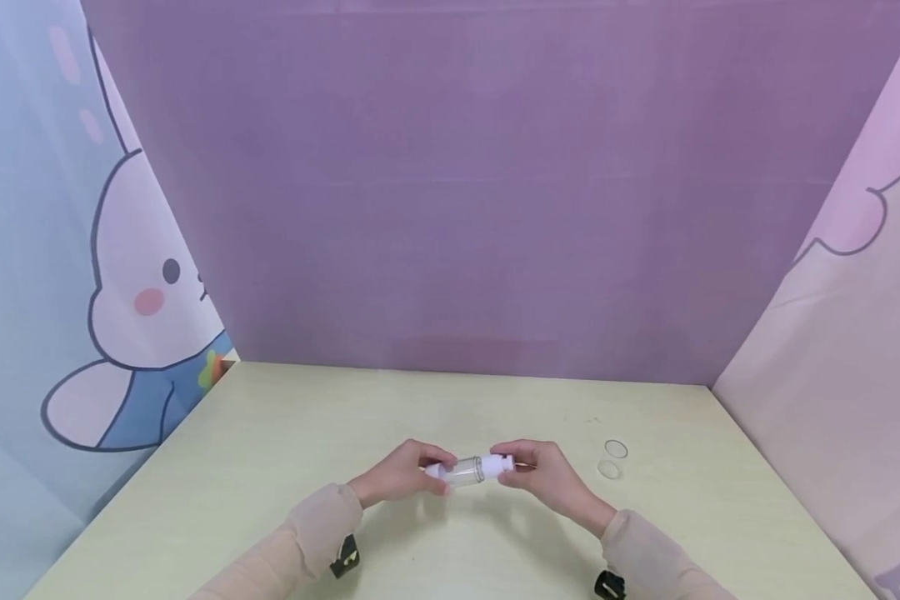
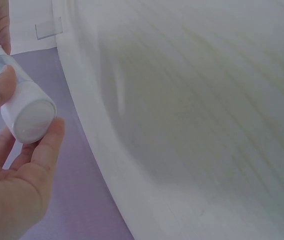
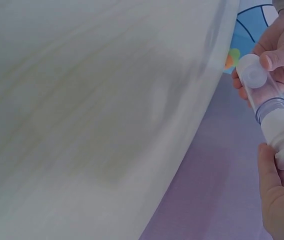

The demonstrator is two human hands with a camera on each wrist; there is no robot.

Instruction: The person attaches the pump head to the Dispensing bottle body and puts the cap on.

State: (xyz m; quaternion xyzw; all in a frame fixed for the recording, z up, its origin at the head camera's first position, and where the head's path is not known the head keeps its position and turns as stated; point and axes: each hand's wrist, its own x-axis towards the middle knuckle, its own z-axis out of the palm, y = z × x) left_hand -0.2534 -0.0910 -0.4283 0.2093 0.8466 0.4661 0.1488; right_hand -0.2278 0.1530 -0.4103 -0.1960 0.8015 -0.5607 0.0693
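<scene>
The slim cylindrical bottle point(image 1: 465, 472), clear in the middle and white at both ends, looks like smooth plastic, its see-through wall glossy. The pale yellow-green, flat bench point(image 1: 285, 437) has a smooth, faintly satin surface. The far purple sheet point(image 1: 465, 192) looks matt and cloth-like, lightly creased; the beige sleeves point(image 1: 324, 518) are matt cloth.

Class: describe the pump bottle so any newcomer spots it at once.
Find the pale tabletop below the purple backdrop. Over it, the left hand and right hand hold the pump bottle sideways between them. Unlike the clear cylindrical piece on the right, it has white ends around its clear middle.
</scene>
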